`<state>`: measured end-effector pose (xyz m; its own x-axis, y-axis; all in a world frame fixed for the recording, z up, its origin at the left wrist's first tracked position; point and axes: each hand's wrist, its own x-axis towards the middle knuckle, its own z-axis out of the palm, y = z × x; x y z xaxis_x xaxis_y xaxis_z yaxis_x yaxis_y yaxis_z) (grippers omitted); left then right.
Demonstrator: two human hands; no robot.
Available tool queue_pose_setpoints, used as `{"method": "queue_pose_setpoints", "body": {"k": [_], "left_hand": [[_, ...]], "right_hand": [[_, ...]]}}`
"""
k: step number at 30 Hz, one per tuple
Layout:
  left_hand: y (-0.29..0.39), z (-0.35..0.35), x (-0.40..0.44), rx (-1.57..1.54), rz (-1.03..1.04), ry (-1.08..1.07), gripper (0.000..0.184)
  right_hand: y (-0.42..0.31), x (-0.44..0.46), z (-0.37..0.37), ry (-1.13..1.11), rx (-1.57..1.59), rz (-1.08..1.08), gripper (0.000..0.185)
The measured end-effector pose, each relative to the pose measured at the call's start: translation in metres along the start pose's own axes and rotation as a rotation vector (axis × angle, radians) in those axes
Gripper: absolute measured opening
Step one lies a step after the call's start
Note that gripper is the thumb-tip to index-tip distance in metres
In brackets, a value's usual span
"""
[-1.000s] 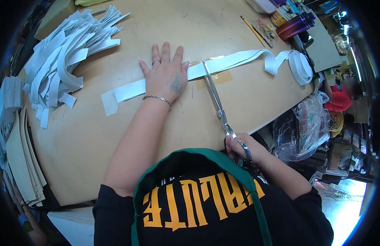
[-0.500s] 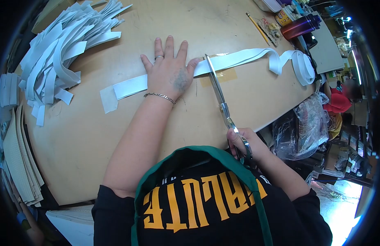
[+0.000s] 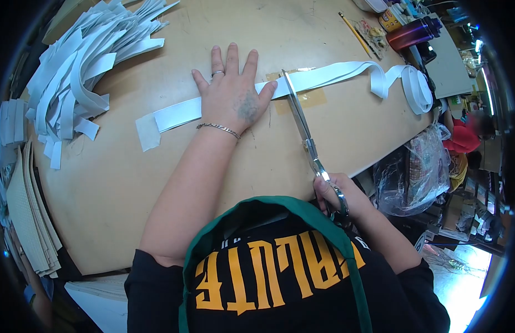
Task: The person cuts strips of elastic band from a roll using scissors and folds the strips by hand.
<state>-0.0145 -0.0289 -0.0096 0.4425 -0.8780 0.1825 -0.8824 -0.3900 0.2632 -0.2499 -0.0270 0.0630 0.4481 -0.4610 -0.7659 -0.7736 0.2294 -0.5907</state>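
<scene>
My left hand point(image 3: 235, 97) lies flat with fingers spread, palm down over a long white fabric strip point(image 3: 338, 72), its thumb resting close to the scissors. In my right hand point(image 3: 339, 191) are large metal scissors point(image 3: 308, 145), held by the handles. Their blades cross the strip just right of my left thumb; whether the strip is cut there I cannot tell. A pale piece of tape point(image 3: 148, 133) is on the table at the strip's left end. To the right, the strip folds and runs into a loose coil point(image 3: 415, 91). Brown tape point(image 3: 312, 98) is stuck to the table below the blades.
A heap of white strips point(image 3: 82, 72) lies at the table's upper left. A pencil point(image 3: 354, 34) and a purple bottle point(image 3: 414, 34) are at the upper right. Beyond the right edge stand a plastic-wrapped bundle point(image 3: 415, 172) and a person in red point(image 3: 463, 136).
The view has shifted slightly, so things on the right sit a little farther right. My hands, the scissors and the strip otherwise look nearly the same.
</scene>
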Motion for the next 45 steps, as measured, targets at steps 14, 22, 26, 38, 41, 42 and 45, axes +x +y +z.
{"method": "queue_pose_setpoints", "body": {"k": [14, 22, 26, 38, 41, 42, 45], "left_hand": [[0.001, 0.001, 0.0, 0.023, -0.01, 0.0, 0.063], [0.001, 0.001, 0.0, 0.027, -0.016, -0.011, 0.062], [0.001, 0.002, 0.0, 0.037, -0.015, -0.008, 0.062], [0.001, 0.0, 0.0, 0.012, -0.001, -0.019, 0.062], [0.0, -0.001, 0.0, 0.016, -0.001, -0.022, 0.062], [0.001, -0.001, 0.0, 0.021, 0.0, -0.02, 0.062], [0.001, 0.0, 0.0, 0.018, -0.002, -0.021, 0.062]], "right_hand": [[-0.002, -0.001, 0.002, 0.037, -0.026, 0.013, 0.054], [-0.003, 0.0, 0.004, 0.074, -0.049, 0.021, 0.053], [-0.004, -0.001, 0.004, 0.075, -0.04, 0.027, 0.052], [0.004, 0.0, -0.001, 0.006, -0.016, -0.008, 0.055], [0.007, 0.001, -0.005, -0.046, 0.022, -0.063, 0.06], [0.004, 0.002, -0.006, -0.048, 0.03, -0.054, 0.062], [-0.004, 0.005, -0.005, -0.04, 0.066, -0.029, 0.065]]}}
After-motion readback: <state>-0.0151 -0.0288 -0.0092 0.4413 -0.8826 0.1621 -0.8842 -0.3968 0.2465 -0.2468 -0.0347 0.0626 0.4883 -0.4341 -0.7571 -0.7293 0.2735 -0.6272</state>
